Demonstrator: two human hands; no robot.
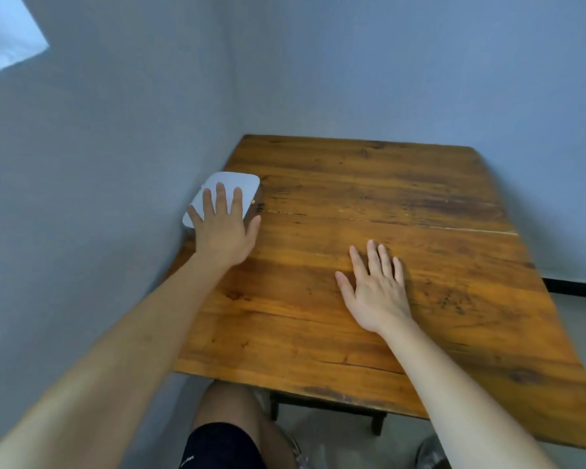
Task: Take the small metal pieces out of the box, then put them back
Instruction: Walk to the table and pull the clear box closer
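Head view: wooden desk pushed into a corner of blue-grey walls. Box w/ white rounded lid sits at the desk's left edge, right against the left wall, roughly midway along that edge; lid closed, dark side w/ a small gold clasp facing the desk's middle. Left hand lies flat on top of the lid, palm down, fingers spread wide over it, thumb down the clasp side; pressing on it, not wrapped around anything. Right hand flat on bare wood near the desk's middle, a bit toward the near edge, well apart from the box; fingers splayed wide, holding nothing. Small metal pieces not visible anywhere; can't tell if they're inside the box. A long crack runs across the desk top from the box toward the right edge. Below the near edge: person's knee in black shorts, grey floor.
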